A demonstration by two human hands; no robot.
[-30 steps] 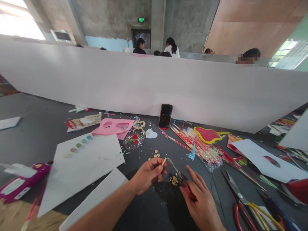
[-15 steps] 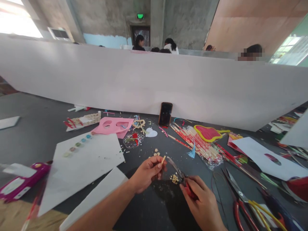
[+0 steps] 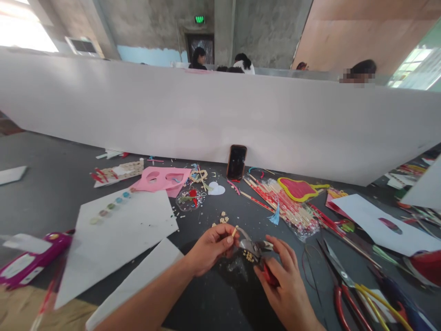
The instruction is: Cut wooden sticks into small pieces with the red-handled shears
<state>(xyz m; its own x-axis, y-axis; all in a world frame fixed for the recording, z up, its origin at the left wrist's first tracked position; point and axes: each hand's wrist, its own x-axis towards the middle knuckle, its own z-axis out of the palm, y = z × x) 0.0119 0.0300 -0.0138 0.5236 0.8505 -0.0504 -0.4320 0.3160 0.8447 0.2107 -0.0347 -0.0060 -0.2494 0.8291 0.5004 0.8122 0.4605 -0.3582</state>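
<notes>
My left hand (image 3: pixel 211 248) pinches a short wooden stick (image 3: pixel 234 231) by its lower end, the tip pointing up and right. My right hand (image 3: pixel 284 282) grips red-handled cutting pliers (image 3: pixel 255 250), whose metal jaws stand apart right beside the stick's tip. Under the jaws lies a small heap of cut wooden bits (image 3: pixel 248 256) on the black table (image 3: pixel 220 303). A second scatter of wooden bits (image 3: pixel 222 219) lies a little farther back.
A phone (image 3: pixel 237 162) leans on the long white partition (image 3: pixel 220 119). A bag of red and tan sticks (image 3: pixel 285 209) lies right of centre. Scissors (image 3: pixel 344 287) lie at the right, white sheets (image 3: pixel 120 225) and a pink cutout (image 3: pixel 163 179) at the left. People sit beyond the partition.
The pliers' jaws have swung open and come closer to the stick's tip. My right hand's fingers have spread on the handles. My left hand has stayed put.
</notes>
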